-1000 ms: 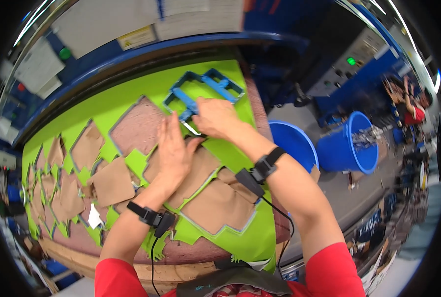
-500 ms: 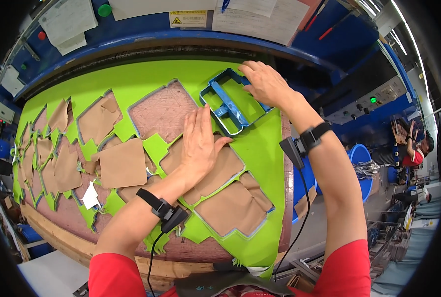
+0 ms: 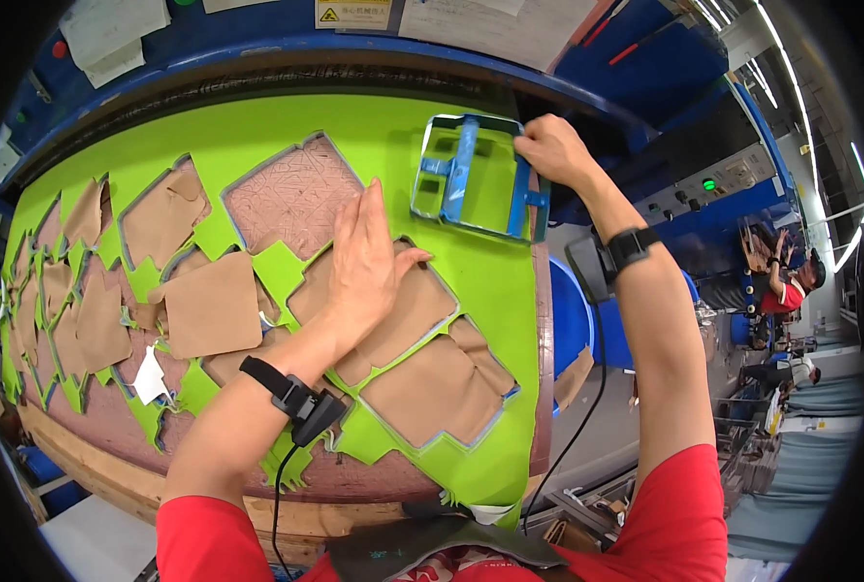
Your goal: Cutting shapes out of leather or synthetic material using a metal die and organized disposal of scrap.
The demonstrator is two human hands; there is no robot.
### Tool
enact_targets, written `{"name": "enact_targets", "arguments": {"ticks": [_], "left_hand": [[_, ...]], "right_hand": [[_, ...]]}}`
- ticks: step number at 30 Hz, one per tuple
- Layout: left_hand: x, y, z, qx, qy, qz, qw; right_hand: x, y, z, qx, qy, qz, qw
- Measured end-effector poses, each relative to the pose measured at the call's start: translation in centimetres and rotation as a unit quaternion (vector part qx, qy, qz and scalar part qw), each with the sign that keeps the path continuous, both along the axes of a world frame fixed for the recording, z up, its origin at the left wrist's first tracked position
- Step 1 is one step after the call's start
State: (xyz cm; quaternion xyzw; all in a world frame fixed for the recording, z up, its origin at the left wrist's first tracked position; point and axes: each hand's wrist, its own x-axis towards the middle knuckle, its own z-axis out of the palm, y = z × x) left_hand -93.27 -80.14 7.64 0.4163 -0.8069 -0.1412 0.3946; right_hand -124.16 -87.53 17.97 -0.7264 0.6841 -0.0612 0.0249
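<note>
"While the left hand (image 3: 364, 267) is lying flat on a tan piece (image 3: 411, 308), what is the right hand (image 3: 554, 151) doing?"

"It is grasping the blue frame (image 3: 461, 165) by its far right corner, the fingers curling closed around the rim."

"And where is that frame sitting?"

"It is occupying the far right part of the green sheet (image 3: 490, 301), to the right of the left hand, and is leaning at a tilt. Whether its lower edge is touching the sheet, I cannot tell."

"State of the left hand?"

"Released. It is gripping nothing; its fingers are stretching toward the far side, lying close together, with the thumb spreading to the right."

"Anything around it?"

"Just beyond and to the left, a cut opening is exposing the pinkish board (image 3: 291, 199). Nearer and to the right, a second tan piece (image 3: 432, 393) is filling another outline. On the left, a loose tan panel (image 3: 214, 306) is overlapping the green edges, and a white scrap (image 3: 149, 376) is lying near it."

"Beyond the board?"

"A blue bin (image 3: 570, 306) is standing past its right edge; farther right, a control panel (image 3: 684, 199) is showing a lit green lamp (image 3: 709, 184)."
</note>
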Motion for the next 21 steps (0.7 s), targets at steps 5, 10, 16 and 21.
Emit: {"name": "enact_targets", "arguments": {"ticks": [5,10,16,21], "left_hand": [[-0.2,-0.1,0.1,0.011,-0.001,-0.018,1.000],[-0.1,0.0,-0.3,0.010,-0.008,-0.004,1.000],[-0.1,0.0,0.2,-0.001,-0.013,-0.015,1.000],[0.2,-0.2,-0.2,0.004,-0.005,-0.012,1.000]], "right_hand": [[0.8,5.2,-0.5,-0.016,-0.154,-0.275,0.949],[4.9,6.8,-4.6,-0.063,-0.274,-0.419,0.863],[6.3,9.6,-1.0,-0.053,-0.137,-0.231,0.962],[3.4,5.2,-2.4,-0.194,0.031,0.180,0.964]]}}
